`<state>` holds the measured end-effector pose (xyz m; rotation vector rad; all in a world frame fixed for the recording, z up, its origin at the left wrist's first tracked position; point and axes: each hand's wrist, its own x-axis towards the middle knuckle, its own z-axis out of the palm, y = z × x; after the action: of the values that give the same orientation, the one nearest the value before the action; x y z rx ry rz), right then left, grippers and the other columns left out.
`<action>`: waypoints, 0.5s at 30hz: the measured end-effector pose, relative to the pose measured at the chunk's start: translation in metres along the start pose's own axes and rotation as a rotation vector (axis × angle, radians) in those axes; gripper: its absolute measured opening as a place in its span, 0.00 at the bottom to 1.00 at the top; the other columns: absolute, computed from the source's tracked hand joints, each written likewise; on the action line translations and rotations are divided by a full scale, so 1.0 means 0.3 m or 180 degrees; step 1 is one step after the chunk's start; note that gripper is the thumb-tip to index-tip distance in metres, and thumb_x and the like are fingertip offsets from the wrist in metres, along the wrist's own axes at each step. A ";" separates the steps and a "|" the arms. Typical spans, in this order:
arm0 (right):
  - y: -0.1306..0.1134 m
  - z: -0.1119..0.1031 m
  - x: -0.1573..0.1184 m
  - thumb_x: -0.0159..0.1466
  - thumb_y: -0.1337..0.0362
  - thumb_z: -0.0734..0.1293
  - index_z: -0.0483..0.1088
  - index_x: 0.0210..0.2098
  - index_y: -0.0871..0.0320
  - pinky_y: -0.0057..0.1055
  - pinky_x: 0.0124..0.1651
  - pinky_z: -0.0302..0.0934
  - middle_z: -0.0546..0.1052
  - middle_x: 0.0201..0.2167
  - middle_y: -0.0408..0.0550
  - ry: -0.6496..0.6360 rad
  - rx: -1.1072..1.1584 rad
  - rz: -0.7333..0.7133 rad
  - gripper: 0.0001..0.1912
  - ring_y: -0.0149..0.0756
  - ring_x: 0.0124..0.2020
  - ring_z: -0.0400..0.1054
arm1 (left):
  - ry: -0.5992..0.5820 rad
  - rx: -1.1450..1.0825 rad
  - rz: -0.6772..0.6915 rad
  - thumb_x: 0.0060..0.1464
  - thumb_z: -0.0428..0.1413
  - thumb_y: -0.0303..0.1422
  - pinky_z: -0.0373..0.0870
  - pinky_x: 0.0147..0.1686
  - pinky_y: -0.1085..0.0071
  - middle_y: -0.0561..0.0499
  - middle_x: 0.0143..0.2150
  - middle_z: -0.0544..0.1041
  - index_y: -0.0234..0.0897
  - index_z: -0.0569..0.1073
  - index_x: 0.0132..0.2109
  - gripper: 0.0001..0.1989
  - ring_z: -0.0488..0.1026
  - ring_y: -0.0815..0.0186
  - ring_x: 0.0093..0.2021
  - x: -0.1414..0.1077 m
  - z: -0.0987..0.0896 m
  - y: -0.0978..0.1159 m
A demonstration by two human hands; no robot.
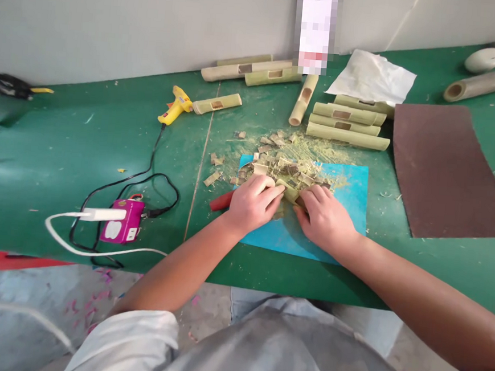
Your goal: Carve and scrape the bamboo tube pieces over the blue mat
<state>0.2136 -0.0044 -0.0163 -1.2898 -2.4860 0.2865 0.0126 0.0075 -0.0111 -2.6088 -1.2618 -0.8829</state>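
Observation:
A short green bamboo piece point(287, 191) lies between my hands over the blue sheet point(348, 216). My left hand point(252, 203) has its fingers closed on the piece's left end. At its right end, my right hand point(324, 215) is closed round the bamboo, with its fingertips partly hidden. Bamboo chips point(277, 139) and shavings are heaped just beyond both hands, on the sheet and the green table point(122, 141). A red handle point(221, 201) sticks out to the left of my left hand; the rest of that object is hidden.
Cut bamboo tubes point(348, 137) lie at the back, some under white paper point(371, 78). On the right is a brown sheet point(449, 173). A yellow glue gun point(176, 107) and a purple power adapter point(122, 221) with cables occupy the left.

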 end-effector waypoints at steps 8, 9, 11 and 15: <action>-0.005 -0.004 0.000 0.67 0.64 0.59 0.68 0.38 0.61 0.37 0.40 0.56 0.71 0.36 0.55 -0.0056 -0.0065 0.0028 0.09 0.44 0.39 0.60 | -0.0147 -0.0253 0.0056 0.62 0.52 0.28 0.72 0.47 0.64 0.45 0.44 0.78 0.36 0.74 0.48 0.10 0.73 0.61 0.44 -0.005 -0.003 -0.005; -0.005 -0.004 0.001 0.67 0.64 0.59 0.68 0.38 0.61 0.37 0.40 0.56 0.71 0.36 0.55 -0.0051 -0.0058 0.0027 0.09 0.44 0.39 0.60 | -0.0156 -0.0262 0.0011 0.62 0.52 0.28 0.72 0.48 0.64 0.45 0.44 0.78 0.36 0.74 0.49 0.10 0.74 0.61 0.44 -0.006 -0.002 -0.006; -0.004 -0.005 0.002 0.67 0.64 0.59 0.68 0.38 0.61 0.37 0.40 0.55 0.71 0.36 0.55 -0.0034 -0.0041 0.0020 0.09 0.44 0.40 0.60 | -0.0133 -0.0232 -0.0076 0.62 0.53 0.30 0.72 0.47 0.64 0.45 0.43 0.77 0.36 0.75 0.47 0.09 0.73 0.62 0.44 -0.012 -0.001 -0.009; -0.005 -0.006 0.002 0.67 0.64 0.59 0.68 0.39 0.60 0.37 0.39 0.55 0.71 0.37 0.55 -0.0040 0.0007 0.0000 0.08 0.44 0.39 0.60 | -0.0040 -0.0162 -0.0145 0.62 0.54 0.30 0.71 0.40 0.67 0.47 0.35 0.76 0.35 0.77 0.44 0.07 0.71 0.64 0.37 -0.015 0.004 -0.013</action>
<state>0.2130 -0.0047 -0.0140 -1.2911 -2.4953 0.2982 0.0080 0.0073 -0.0150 -2.6384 -1.3240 -0.9193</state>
